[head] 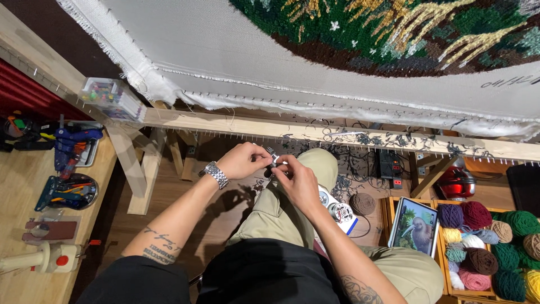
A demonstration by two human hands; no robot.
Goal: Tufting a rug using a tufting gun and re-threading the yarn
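Metal part [274, 159]: small, pinched between both hands over the knee.
Left hand [243, 160]: fingers pinching part.
Right hand [295, 180]: fingertips pinching part.

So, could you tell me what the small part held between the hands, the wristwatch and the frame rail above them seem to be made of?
The small part, pinched between left hand and right hand, looks like bright metal: it glints silver, though it is too small to be sure. The wristwatch seems polished steel, with a shiny linked band. The frame rail looks like pale unfinished wood, with visible grain and a row of small nails.
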